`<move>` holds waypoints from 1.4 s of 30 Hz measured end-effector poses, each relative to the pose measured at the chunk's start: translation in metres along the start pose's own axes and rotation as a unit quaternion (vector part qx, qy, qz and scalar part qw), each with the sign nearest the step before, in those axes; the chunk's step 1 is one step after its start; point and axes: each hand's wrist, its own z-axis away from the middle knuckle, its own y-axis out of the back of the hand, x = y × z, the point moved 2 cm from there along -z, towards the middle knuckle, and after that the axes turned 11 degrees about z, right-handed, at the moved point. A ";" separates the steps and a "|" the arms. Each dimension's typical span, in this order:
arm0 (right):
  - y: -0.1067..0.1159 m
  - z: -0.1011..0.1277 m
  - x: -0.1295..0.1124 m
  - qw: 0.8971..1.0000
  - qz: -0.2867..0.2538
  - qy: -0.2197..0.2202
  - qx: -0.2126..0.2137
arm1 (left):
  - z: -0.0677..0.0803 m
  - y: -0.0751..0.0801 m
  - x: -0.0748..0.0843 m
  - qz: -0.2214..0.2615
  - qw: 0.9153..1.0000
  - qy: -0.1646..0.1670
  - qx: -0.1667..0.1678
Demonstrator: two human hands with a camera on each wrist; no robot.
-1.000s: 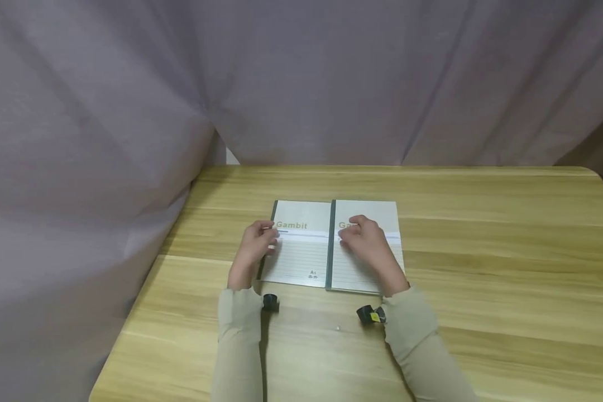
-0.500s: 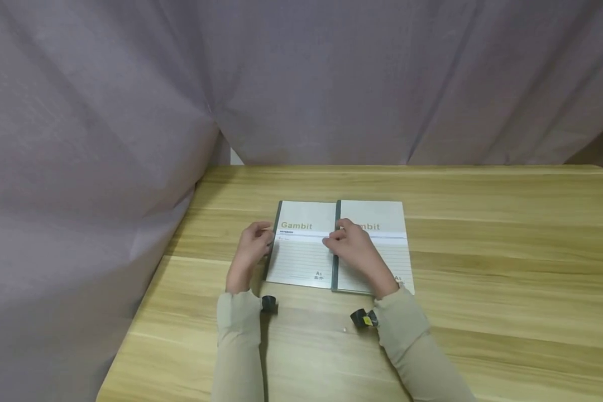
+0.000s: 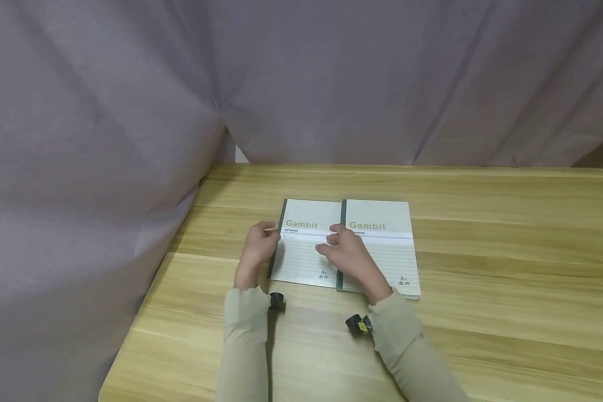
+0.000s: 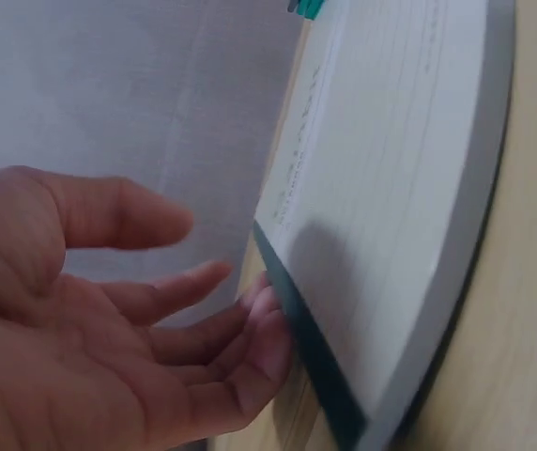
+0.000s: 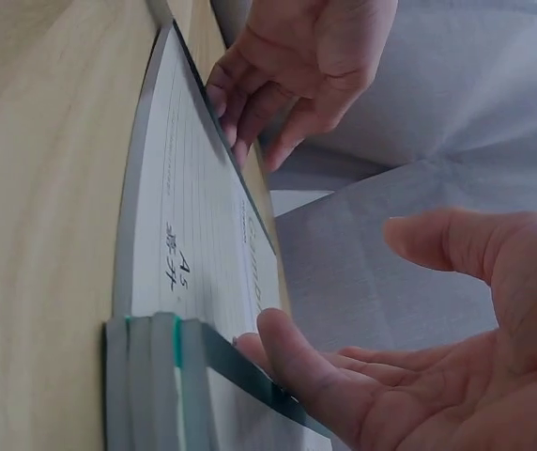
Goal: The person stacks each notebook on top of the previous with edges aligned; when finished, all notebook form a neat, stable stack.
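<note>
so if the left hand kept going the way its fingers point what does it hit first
Most likely the left notebook: the left hand has its fingertips at that notebook's dark spine edge, pointing rightward into it. Contact already looks made, though depth is hard to judge.

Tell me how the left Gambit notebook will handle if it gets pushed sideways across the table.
The left notebook lies flat on the smooth wooden table, so it will probably slide, not tip. Its thin soft cover may flex if lifted by one edge. The left hand touches its spine edge and could steady it.
</note>
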 end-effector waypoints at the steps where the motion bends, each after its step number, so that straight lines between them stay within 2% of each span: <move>1: 0.000 0.000 0.001 1.000 0.002 0.000 0.001 | 0.000 -0.001 0.001 -0.005 1.000 -0.002 0.002; 8: 0.000 0.000 0.008 1.000 -0.011 -0.006 0.022 | -0.003 -0.007 0.000 -0.001 1.000 -0.017 0.000; 14: -0.001 -0.003 0.014 0.999 -0.027 -0.015 0.040 | -0.004 -0.009 -0.002 0.040 0.999 -0.015 -0.006; 22: 0.002 -0.004 0.017 0.998 -0.057 -0.010 0.037 | -0.004 -0.004 -0.001 0.073 0.996 0.011 -0.041; 28: 0.001 -0.005 0.020 0.995 -0.092 -0.006 0.045 | -0.005 -0.006 -0.006 0.136 0.990 0.031 -0.017; 34: -0.001 -0.005 0.019 0.988 -0.141 -0.020 0.053 | -0.001 0.000 -0.010 0.164 0.986 0.029 0.012; 42: 0.003 -0.007 0.018 0.991 -0.115 -0.012 0.061 | -0.001 0.003 -0.007 0.180 0.983 0.028 0.011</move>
